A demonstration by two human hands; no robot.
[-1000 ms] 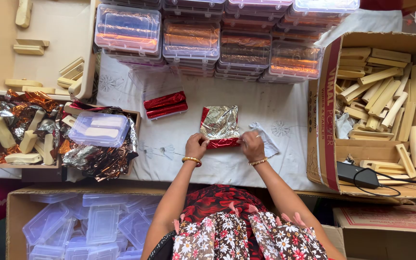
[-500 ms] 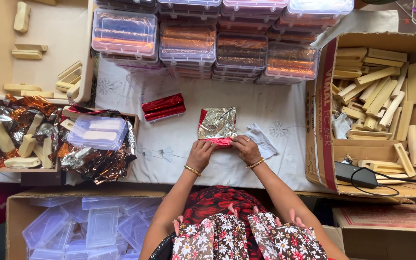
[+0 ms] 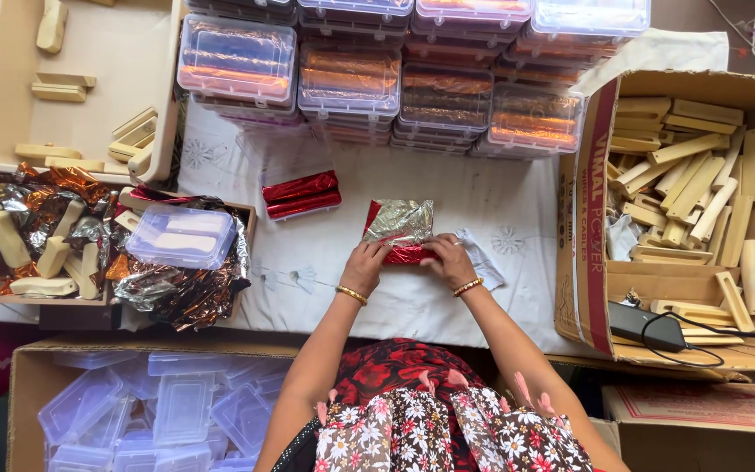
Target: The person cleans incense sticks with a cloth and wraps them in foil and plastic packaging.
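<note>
Mid-wrap near desk's front edge: left hand (image 3: 363, 266) and right hand (image 3: 447, 260) pinching red foil sheet (image 3: 402, 229) half-folded, silver side showing. Two wrapped red pieces (image 3: 301, 193) finished alongside; bare sticks (image 3: 692, 183) remaining in box.

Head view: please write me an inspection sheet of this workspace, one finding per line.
Surface: white embroidered tablecloth, mostly covered.
Job's things: red and silver foil sheet being folded; two red foil-wrapped bars beside it.
Clutter: stacked clear plastic boxes; cardboard box of pale wooden sticks; crumpled foil scraps; beige plastic tray.
Grippers: left hand and right hand both press the foil.
Cables: black cable on a black device.
Surroundings: box of empty clear containers.
</note>
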